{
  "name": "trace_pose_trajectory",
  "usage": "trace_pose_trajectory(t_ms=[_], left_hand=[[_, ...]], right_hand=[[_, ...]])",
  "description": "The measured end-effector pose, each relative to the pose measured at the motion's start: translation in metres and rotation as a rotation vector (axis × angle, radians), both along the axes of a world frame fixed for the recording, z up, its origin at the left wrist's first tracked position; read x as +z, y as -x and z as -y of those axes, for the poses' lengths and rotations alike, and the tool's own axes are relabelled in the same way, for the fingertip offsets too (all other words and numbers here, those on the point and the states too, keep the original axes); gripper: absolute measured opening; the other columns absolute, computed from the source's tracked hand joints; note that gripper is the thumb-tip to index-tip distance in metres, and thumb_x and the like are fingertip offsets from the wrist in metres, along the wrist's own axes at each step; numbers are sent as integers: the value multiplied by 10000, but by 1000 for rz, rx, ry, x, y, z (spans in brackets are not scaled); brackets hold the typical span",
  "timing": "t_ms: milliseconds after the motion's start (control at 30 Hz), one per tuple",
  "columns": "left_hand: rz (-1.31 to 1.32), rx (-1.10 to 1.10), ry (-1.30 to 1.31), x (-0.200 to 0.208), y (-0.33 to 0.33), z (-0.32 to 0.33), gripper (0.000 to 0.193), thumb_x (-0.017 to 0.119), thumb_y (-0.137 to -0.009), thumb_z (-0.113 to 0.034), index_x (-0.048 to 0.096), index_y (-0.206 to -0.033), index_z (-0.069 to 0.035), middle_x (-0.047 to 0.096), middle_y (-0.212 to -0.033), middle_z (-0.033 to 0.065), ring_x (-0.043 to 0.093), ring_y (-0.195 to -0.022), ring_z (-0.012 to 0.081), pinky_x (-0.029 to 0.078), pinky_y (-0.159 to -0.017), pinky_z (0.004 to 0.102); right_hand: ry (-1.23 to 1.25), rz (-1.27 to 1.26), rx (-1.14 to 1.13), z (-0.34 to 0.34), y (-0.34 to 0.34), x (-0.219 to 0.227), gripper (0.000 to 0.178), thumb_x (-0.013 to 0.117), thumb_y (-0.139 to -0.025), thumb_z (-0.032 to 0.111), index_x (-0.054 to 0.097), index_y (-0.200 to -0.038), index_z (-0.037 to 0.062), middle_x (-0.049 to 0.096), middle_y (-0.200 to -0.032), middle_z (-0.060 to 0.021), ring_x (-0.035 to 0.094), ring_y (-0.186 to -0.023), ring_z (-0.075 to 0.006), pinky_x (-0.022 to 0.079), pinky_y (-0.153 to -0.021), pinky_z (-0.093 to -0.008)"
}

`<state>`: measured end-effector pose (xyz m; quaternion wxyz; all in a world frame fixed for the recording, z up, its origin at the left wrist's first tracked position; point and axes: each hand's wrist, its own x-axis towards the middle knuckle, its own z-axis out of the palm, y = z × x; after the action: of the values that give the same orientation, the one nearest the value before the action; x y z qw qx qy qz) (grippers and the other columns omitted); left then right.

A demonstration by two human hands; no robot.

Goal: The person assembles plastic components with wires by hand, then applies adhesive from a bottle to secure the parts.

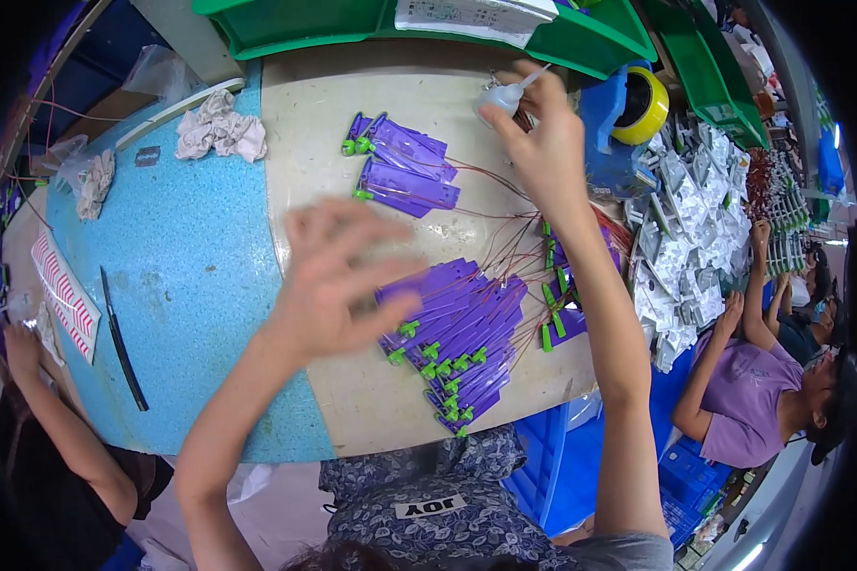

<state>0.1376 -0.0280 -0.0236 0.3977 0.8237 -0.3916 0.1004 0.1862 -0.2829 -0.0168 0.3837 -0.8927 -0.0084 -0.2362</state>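
Note:
My right hand, at the far side of the table, grips a small translucent squeeze bottle with a thin nozzle. My left hand hovers in mid-table, blurred by motion, fingers spread and apparently holding nothing. Just beyond it lie several flat purple plastic pieces with bright green ends and thin reddish wires. Nearer and to the right, a fanned row of similar purple pieces spreads out, partly covered by my left fingers. More purple pieces show beside my right forearm, which hides some of them.
Green bins line the back edge. A yellow tape roll sits in a blue dispenser, beside heaped white plastic parts. On the blue mat lie crumpled cloth and a dark slim tool. Other people work at both sides.

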Motion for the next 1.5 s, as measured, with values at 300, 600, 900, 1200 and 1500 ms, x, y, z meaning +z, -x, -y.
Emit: trace_pose_trajectory(t_ms=[300,600,900,1200,1500], left_hand=[[-56,64,-35,-20,-6,-11,381,795,-720,-85,661,-1066,2,663,-1065,96,588,-986,291,499,-849,403],[-206,44,88,-14,-8,-5,515,822,-736,-56,617,-1202,15,667,-1092,149,643,-1018,289,535,-863,370],[-247,45,103,-15,-7,-6,535,830,-732,-65,611,-1214,13,673,-1096,149,649,-1011,287,531,-860,368],[-129,5,113,-18,-9,-7,504,830,-686,10,618,-1143,12,655,-1093,156,619,-996,329,518,-837,396],[9,-179,-77,-4,7,-17,456,862,-681,-272,695,-1060,-82,683,-1110,31,588,-1060,274,328,-964,472]], right_hand=[[-469,-540,216,-25,107,56,365,683,-910,25,566,-1249,-36,715,-939,-75,677,-869,-141,552,-812,-310],[-344,-256,-12,-26,133,24,218,835,-802,108,712,-935,-12,687,-757,-16,570,-643,-48,428,-568,-203],[-333,-338,-34,-35,116,14,188,820,-811,109,725,-904,-25,701,-736,-28,592,-636,-50,422,-557,-197],[-342,-312,-22,-27,132,36,169,798,-822,106,733,-915,-19,700,-729,-35,591,-626,-56,436,-567,-203],[-551,-340,-166,-12,142,42,144,788,-837,118,722,-867,-6,670,-709,-1,548,-611,-36,395,-544,-202]])
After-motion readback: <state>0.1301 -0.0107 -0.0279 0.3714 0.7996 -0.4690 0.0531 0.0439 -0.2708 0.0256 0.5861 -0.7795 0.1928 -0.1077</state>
